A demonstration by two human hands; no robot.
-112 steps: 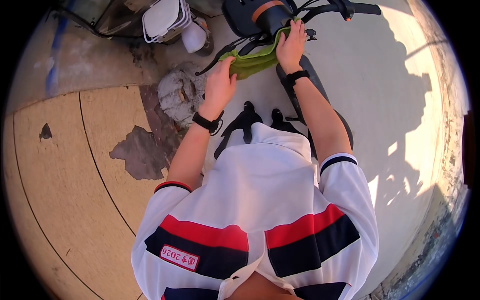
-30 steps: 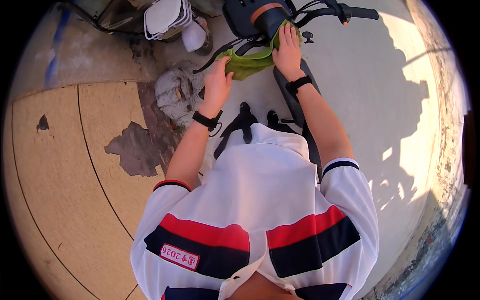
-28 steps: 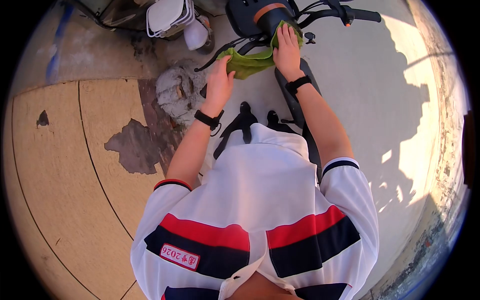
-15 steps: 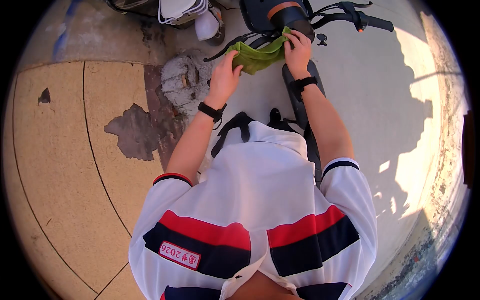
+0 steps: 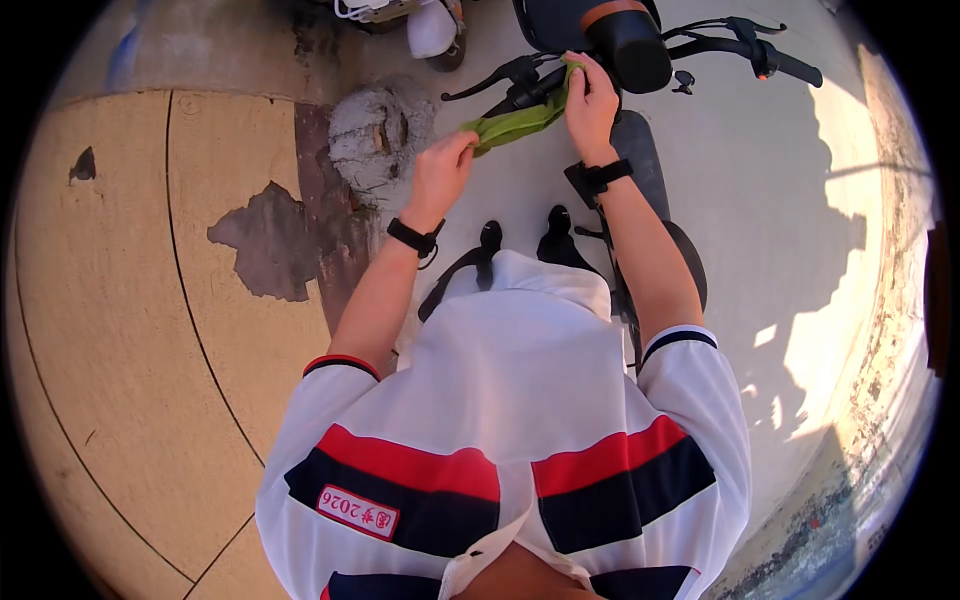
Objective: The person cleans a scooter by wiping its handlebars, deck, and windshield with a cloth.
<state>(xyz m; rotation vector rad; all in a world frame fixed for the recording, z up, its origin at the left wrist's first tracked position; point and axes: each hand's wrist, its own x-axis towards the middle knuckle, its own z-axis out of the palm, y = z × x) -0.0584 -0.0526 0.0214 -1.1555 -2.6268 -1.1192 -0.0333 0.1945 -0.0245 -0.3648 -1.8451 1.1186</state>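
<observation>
Beside the handlebar [image 5: 740, 55], my left hand [image 5: 440, 172] and right hand [image 5: 592, 95] pinched the green cloth [image 5: 515, 122] taut (it could snag the brake lever [image 5: 495, 78])

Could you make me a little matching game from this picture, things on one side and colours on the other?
Things:
1. cloth
2. wristband
3. patch
4. band on the scooter front

Colours:
a. red
b. orange
c. green
d. black

Pairs: 1-c, 2-d, 3-a, 4-b. The left hand and right hand each grip an end of the cloth.
</observation>
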